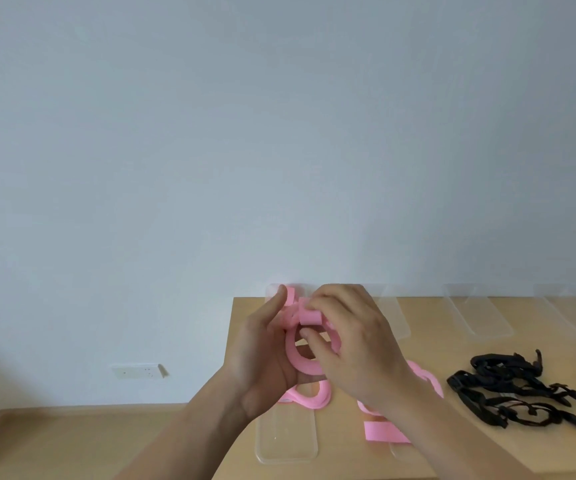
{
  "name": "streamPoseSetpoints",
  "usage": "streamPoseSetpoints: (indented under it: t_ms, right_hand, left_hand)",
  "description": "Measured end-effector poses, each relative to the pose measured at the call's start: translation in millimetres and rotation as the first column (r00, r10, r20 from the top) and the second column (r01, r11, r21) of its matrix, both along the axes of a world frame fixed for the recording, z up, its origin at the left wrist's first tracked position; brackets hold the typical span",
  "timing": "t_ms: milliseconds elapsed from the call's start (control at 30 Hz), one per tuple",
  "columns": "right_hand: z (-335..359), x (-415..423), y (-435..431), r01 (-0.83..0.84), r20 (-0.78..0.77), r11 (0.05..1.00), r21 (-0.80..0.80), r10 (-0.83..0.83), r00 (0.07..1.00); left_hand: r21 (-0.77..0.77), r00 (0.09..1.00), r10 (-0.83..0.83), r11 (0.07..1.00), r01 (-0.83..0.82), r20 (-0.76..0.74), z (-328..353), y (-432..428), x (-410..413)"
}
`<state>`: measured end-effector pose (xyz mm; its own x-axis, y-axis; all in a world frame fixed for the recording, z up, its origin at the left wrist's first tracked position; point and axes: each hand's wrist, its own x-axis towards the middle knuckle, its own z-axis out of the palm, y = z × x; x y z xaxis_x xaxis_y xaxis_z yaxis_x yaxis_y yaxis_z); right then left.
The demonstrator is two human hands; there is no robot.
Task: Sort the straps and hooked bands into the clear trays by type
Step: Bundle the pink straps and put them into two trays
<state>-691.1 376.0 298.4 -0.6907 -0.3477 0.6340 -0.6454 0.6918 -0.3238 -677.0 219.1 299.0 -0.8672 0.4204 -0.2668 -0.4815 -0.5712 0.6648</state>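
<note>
Two hands: a left hand (265,358) and a right hand (352,341). Six clear trays (476,317): four in the far row, two nearer, one of these mostly hidden under an arm. At least three pink straps (425,375). The black hooked bands (508,393) are heaped, uncountable. One table (431,348), one wall socket (139,371)

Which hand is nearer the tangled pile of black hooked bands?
Right. The right hand, gripping a pink strap, is left of the black hooked bands; the left hand is farther left.
</note>
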Motion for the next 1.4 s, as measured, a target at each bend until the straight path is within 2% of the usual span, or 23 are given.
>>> streamPoseSetpoints:
  t_ms: [167, 233, 400, 500, 733, 800, 933, 1100, 1200, 1333, 1400]
  right_hand:
    - [-9.9, 3.1, -15.4, -0.007, -0.012, 0.999, -0.045, 0.006, 1.000]
    - [-10.4, 3.2, -21.8, 0.010, 0.038, 0.996, -0.087, -0.006, 0.999]
    - [-16.5, 5.8, -41.1, 0.066, 0.166, 0.998, -0.017, -0.062, 0.984]
    - [-23.1, 7.9, -48.8, 0.032, 0.293, 0.999, -0.012, -0.027, 0.956]
    - [-46.3, 0.1, -56.5, -0.080, 0.355, 0.997, -0.014, 0.080, 0.931]
    - [-54.6, -8.1, -55.8, -0.146, 0.422, 0.989, 0.003, 0.131, 0.897]
    - [-80.1, -34.7, -51.2, -0.225, 0.475, 0.973, 0.041, 0.179, 0.862]
    - [-101.4, -66.3, -48.7, -0.262, 0.447, 0.965, 0.004, 0.233, 0.864]
    - [-114.8, -86.8, -46.5, -0.258, 0.377, 0.965, 0.045, 0.223, 0.899]
    - [-137.4, -107.6, -40.7, -0.281, 0.398, 0.953, 0.113, 0.215, 0.892]
    - [-146.2, -118.9, -35.9, -0.260, 0.385, 0.961, 0.098, 0.204, 0.900]
  left_hand:
    - [0.038, 0.999, 0.011, 0.999, -0.012, 0.033, -4.2, -18.8, -1.2]
    - [0.040, 0.999, -0.012, 0.999, 0.010, 0.035, -7.5, -27.9, -1.1]
    - [0.010, 0.999, -0.035, 0.999, 0.035, -0.014, -15.2, -46.4, 3.5]
    - [-0.059, 0.995, -0.081, 0.995, 0.078, -0.056, -29.0, -56.5, 3.1]
    - [-0.112, 0.995, -0.088, 0.990, 0.083, -0.042, -59.2, -74.9, -16.4]
    - [-0.072, 0.997, -0.075, 0.995, 0.075, 0.009, -63.8, -78.4, -23.9]
    - [0.107, 0.982, -0.019, 0.994, -0.001, 0.185, -76.4, -78.5, -35.3]
    - [0.013, 0.957, 0.013, 1.000, -0.018, 0.291, -94.0, -76.1, -63.7]
    - [-0.011, 0.933, 0.024, 1.000, -0.022, 0.359, -99.8, -67.1, -88.9]
    - [-0.026, 0.917, 0.019, 1.000, -0.009, 0.399, -107.9, -54.5, -121.2]
    - [-0.099, 0.912, 0.029, 0.995, 0.013, 0.409, -112.9, -49.0, -136.0]
